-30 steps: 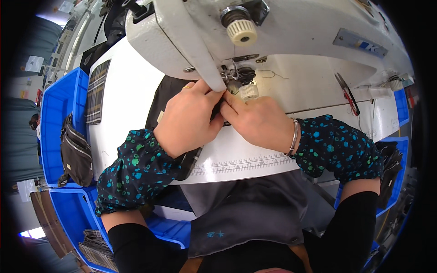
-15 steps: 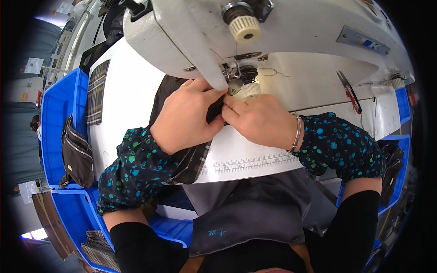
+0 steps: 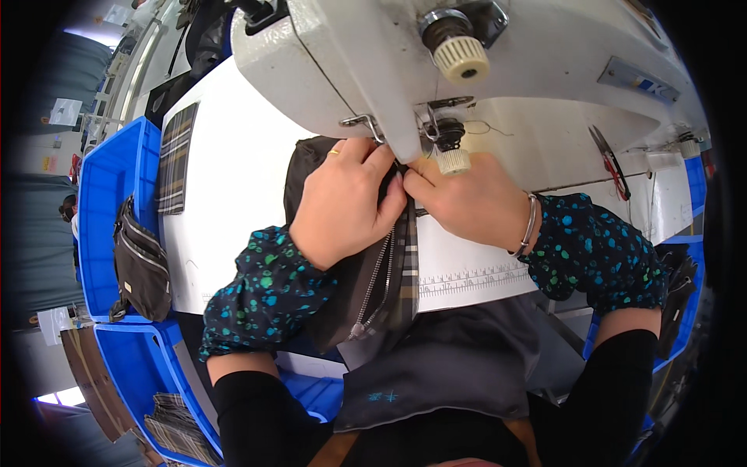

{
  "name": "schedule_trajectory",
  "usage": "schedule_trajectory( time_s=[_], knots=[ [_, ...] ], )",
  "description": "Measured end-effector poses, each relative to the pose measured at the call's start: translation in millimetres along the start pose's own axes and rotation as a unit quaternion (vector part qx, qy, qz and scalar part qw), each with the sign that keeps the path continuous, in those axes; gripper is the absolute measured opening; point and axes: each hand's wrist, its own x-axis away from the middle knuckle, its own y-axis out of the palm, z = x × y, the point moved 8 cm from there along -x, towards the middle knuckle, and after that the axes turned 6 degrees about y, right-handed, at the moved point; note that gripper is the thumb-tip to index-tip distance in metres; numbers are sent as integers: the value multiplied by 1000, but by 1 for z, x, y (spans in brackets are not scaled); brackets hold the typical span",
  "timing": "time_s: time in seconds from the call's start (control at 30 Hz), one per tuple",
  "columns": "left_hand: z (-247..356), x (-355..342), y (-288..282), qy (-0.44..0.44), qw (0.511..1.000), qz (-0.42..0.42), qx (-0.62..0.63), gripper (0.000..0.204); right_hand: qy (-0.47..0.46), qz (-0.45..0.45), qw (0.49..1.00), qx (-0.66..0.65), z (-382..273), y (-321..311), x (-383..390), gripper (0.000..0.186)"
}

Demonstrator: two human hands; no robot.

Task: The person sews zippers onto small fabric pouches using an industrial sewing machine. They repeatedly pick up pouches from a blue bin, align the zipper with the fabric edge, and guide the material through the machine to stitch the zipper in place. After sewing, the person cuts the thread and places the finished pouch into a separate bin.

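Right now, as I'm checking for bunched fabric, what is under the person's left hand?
Dark fabric shows around the left hand, with a zipper and plaid strip toward its lower right. What lies directly beneath is covered, so bunching there can't be judged.

Ruler numbers (image 3: 475, 282) on tabletop (image 3: 233, 156), blue characters (image 3: 382, 397) on apron (image 3: 443, 377), lettering (image 3: 652, 87) on machine plate (image 3: 622, 75)

Right under the head of the sewing machine (image 3: 342, 47), the front fingertips of the left hand (image 3: 346, 202) and right hand (image 3: 475, 198) slip from view, so their exact grip on the dark zippered piece (image 3: 373, 288) can't be made out! The left hand and its sleeve (image 3: 268, 288) mask part of that piece, while up top the frame slices off the machine's upper body, and the distant wall papers (image 3: 65, 111) are too small to read.
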Motion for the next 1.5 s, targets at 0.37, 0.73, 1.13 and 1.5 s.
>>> schedule_trajectory(
  time_s=[0.37, 0.73, 1.13, 1.5],
  knots=[
    [-37, 12, -10, -100, 991, -83, 26, 19, 0, -2, 1000, -7, 4, 0, 0, 9],
    [-66, 39, -11, -243, 935, 15, 258, 17, -155, -70, 979, -109, -26, 10, 4, 19],
    [35, 30, 4, 133, 988, -44, -63, 45, -244, 226, 941, -66, -58, -40, 30, 15],
    [38, 33, 0, 128, 986, -69, -85, 37, -260, 69, 963, 13, -83, -17, 46, 16]
  ],
)
